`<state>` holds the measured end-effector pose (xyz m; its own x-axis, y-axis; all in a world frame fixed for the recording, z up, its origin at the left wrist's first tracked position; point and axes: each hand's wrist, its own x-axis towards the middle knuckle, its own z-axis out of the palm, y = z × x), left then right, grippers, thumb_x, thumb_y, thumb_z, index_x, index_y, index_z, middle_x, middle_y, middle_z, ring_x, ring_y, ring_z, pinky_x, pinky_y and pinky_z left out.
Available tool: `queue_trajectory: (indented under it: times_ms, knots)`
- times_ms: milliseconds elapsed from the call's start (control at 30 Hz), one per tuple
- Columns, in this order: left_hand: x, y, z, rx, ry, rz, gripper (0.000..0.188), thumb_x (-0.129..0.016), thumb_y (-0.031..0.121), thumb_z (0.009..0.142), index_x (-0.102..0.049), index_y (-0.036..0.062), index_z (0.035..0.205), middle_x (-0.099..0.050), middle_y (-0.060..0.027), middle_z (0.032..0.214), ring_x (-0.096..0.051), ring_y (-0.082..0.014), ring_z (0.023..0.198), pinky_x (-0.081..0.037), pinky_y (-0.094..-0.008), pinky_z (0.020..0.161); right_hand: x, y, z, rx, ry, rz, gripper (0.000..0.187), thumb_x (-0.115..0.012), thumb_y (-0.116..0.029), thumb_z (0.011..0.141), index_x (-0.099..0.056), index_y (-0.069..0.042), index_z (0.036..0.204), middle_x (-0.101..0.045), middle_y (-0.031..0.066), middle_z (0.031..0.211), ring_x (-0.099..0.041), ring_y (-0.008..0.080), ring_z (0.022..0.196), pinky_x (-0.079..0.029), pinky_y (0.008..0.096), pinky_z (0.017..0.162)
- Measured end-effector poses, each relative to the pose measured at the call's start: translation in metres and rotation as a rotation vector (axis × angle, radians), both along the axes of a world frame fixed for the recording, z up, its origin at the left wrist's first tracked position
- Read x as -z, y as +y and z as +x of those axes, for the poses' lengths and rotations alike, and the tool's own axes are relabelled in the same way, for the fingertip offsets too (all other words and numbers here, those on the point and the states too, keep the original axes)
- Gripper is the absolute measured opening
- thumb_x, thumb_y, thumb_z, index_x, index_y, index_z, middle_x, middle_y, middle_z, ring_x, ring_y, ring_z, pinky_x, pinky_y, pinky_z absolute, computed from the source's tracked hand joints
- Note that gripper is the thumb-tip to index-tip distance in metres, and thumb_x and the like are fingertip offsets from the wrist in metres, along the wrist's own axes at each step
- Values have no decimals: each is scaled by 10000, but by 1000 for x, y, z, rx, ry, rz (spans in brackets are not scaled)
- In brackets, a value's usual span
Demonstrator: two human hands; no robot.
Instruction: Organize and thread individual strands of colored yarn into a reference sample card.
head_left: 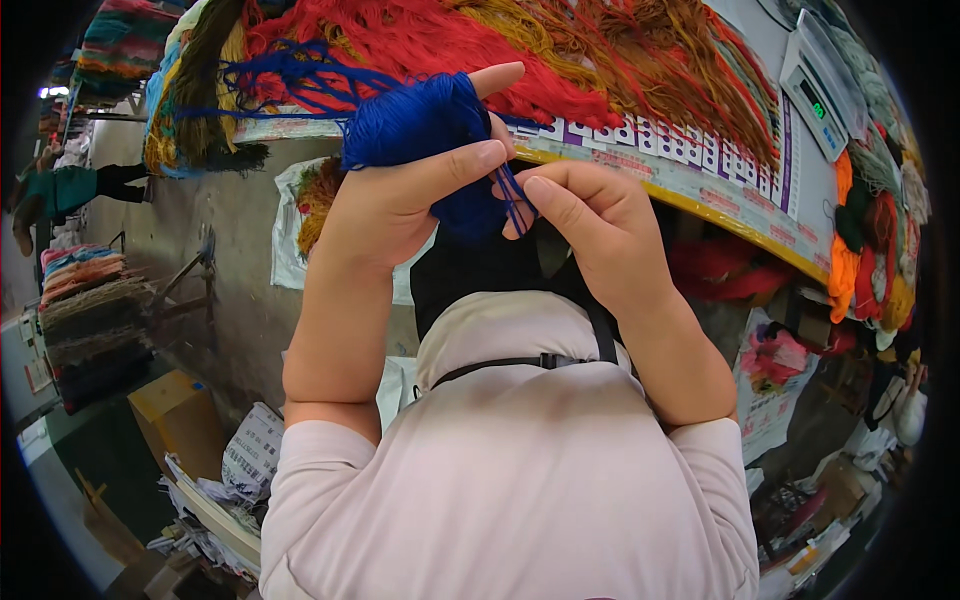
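Note:
A thick bundle of blue yarn [405, 122] is wrapped around my left hand [420, 190], whose thumb presses along it while the index finger sticks out to the right. Loose blue strands trail from the bundle toward the left over the table. My right hand [590, 215] pinches a few blue strands between thumb and fingers, just right of the bundle. Both hands are held in front of me at the table's near edge. The lower fingers of my left hand are partly hidden by the yarn.
Red yarn [400, 45] and brown and mustard yarn [640, 60] cover the table [700, 190] beyond my hands. A scale [820, 100] with a lit display stands at the right. Orange yarn [843, 240] hangs beside it. A person [75, 190] is far left, near a cardboard box [180, 420].

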<state>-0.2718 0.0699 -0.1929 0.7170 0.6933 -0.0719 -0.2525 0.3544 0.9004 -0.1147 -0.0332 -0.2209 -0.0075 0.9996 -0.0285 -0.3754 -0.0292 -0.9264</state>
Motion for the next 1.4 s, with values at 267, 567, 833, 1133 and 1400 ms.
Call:
queue_trajectory:
  times_ms: [267, 567, 833, 1133, 1400]
  knots:
    - [-1, -2, 2, -28, 34, 56, 601, -657, 45, 819, -425, -80, 1359, -605, -56, 836, -589, -113, 745, -468, -225, 696, -2, -4, -2, 65, 94, -23, 180, -580, -106, 940, -640, 64, 940, -666, 83, 834, -619, 118, 778, -503, 246, 737]
    - [-2, -1, -2, 16, 38, 26, 500, -663, 41, 841, -518, -9, 1317, -639, -22, 866, -603, -96, 785, -486, -232, 714, 1, -5, -6, 42, 142, 25, 167, -521, -114, 973, -584, 40, 974, -652, 85, 833, -619, 128, 777, -504, 258, 748]
    - [-3, 1, -1, 39, 64, 77, 483, -666, 30, 839, -537, -2, 1304, -637, -21, 872, -568, -72, 747, -472, -216, 683, -6, -2, -9, 59, 124, -76, 125, -623, -73, 907, -605, 37, 963, -648, 60, 839, -605, 89, 735, -489, 214, 696]
    - [-10, -2, 3, -39, 69, 46, 602, -691, 14, 778, -473, -67, 1334, -597, -15, 805, -570, -77, 689, -457, -200, 657, -4, -2, -10, 147, 5, -11, 93, -607, -31, 880, -620, 28, 950, -664, 81, 898, -611, 121, 846, -463, 249, 808]
    - [3, 3, 5, 61, -112, 119, 888, -728, -19, 724, -242, -21, 1468, -628, -100, 834, -615, -168, 708, -506, -261, 643, 0, -3, -10, 136, 46, 42, 111, -591, -68, 933, -596, 32, 982, -652, 50, 901, -575, 72, 819, -449, 201, 745]
